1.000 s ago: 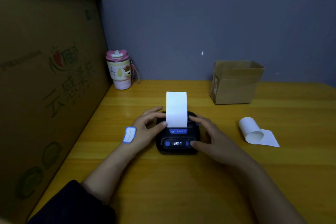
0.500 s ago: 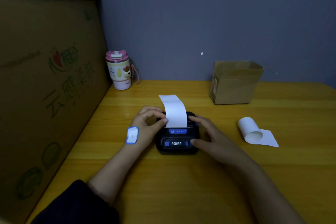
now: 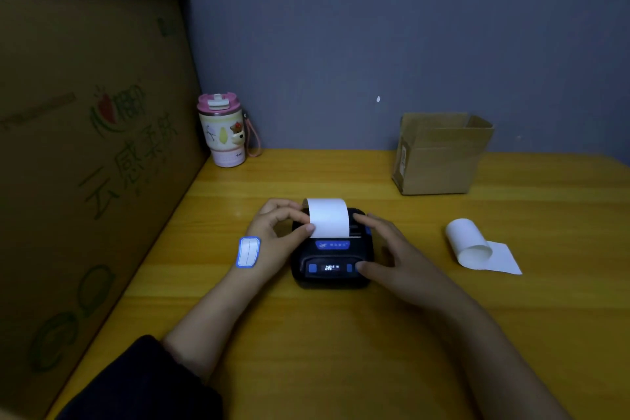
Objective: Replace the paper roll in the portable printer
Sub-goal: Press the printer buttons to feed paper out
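- While the wooden tabletop (image 3: 341, 334) carries everything, the portable printer (image 3: 332, 257) sits near its middle, straight ahead of the person, its lit display facing them and its lid apparently closed.
- Beyond it, well apart, stand a small cardboard box (image 3: 439, 160) at the back right and a pink-lidded cup (image 3: 223, 133) at the back left; neither matters to the coming move.
- To the printer's right, clear of both hands, lies a loose curl of white paper (image 3: 477, 249) with its tail flat on the wood, probably the old roll's remnant.
- From the slot at the printer's far edge rises the paper strip (image 3: 328, 218), its long axis running away from the person and curling backward at the top; its width spans most of the printer.
- On the strip's left edge, the left hand (image 3: 276, 235) pinches the paper between thumb and fingers, a blue-edged label (image 3: 249, 252) stuck by its wrist.
- On the other side, the right hand (image 3: 388, 249) lies spread over the printer's right side, holding nothing, forefinger near the slot and thumb at the front right corner by a blue button (image 3: 349, 268).
- Judging from this, the roll is loaded and the excess strip awaits tearing.
- Since the left hand already has the strip, pulling it sideways across the slot edge while the right pins the body seems the natural move.
- Pulling straight up instead risks feeding out more paper.
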